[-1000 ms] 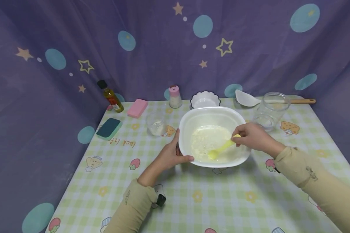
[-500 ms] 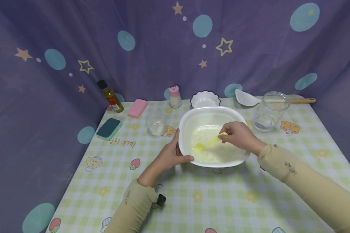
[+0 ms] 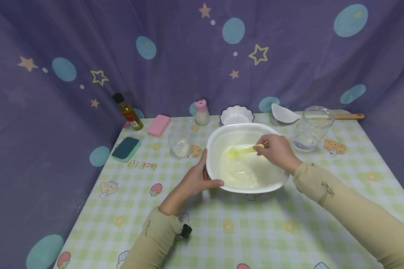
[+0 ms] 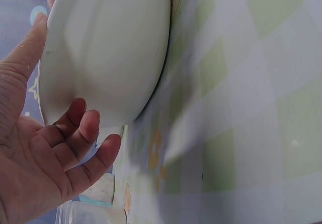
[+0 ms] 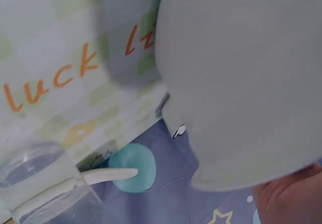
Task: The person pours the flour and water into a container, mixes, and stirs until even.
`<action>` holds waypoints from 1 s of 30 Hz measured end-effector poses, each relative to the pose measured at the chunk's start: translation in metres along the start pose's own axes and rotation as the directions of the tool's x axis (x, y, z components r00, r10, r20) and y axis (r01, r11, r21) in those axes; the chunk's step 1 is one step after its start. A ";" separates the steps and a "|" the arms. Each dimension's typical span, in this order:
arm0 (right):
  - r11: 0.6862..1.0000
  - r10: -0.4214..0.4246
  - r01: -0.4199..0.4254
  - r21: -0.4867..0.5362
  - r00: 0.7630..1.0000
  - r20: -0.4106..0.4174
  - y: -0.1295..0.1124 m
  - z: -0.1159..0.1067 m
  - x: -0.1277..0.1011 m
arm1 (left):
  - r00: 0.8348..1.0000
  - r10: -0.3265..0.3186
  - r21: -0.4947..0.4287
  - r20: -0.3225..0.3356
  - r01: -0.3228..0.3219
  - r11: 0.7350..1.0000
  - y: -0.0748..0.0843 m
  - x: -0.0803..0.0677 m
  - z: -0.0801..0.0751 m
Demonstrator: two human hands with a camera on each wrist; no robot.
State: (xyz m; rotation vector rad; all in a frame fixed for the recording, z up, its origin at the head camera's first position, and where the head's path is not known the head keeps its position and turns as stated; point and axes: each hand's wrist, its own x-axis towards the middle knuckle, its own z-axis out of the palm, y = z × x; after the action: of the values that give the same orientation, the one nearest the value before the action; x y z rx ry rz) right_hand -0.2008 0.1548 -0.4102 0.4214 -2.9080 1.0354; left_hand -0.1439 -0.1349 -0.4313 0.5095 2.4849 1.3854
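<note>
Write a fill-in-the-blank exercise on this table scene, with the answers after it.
1. The right hand holds a small ____ plastic spoon.
2. The left hand steadies the large white ____.
3. The pink rectangular sponge lies beside the ____ bottle.

Answers: yellow; bowl; oil

A: Head view: from above, facing forward and down over the bench (image 3: 222, 231); whole layout in frame, backdrop behind, moderately far.

B: Left wrist view: very near, low by the bench (image 4: 261, 83), sideways at the white bowl (image 4: 108, 48) outer wall. Tilted.

A: Right wrist view: equally near, beside the white bowl (image 5: 236, 78), toward the backdrop.

B: Shared by all three: white bowl (image 3: 245, 130) and checked bench cover.
</note>
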 end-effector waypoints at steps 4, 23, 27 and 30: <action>0.999 0.022 -0.023 -0.032 0.999 -0.025 0.004 -0.007 0.000 | 1.000 0.012 -0.011 -0.011 -0.013 1.000 -0.004 0.001 0.000; 0.987 0.116 -0.104 -0.124 0.989 0.088 0.019 -0.060 -0.020 | 1.000 0.012 -0.015 -0.023 -0.013 1.000 -0.017 0.003 0.003; 0.987 0.130 -0.113 -0.114 0.978 0.160 0.023 -0.069 -0.023 | 1.000 0.008 -0.015 -0.021 -0.008 1.000 -0.016 0.003 0.003; 0.990 0.127 -0.112 -0.081 0.968 0.215 0.025 -0.071 -0.025 | 1.000 0.006 -0.014 -0.025 -0.007 1.000 -0.016 0.003 0.003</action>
State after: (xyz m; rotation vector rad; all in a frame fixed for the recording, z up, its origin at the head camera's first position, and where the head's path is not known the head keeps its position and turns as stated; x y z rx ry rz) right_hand -0.1880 0.2239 -0.3731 0.3846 -3.1914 0.9562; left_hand -0.1483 -0.1393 -0.4466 0.5004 2.4933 1.4198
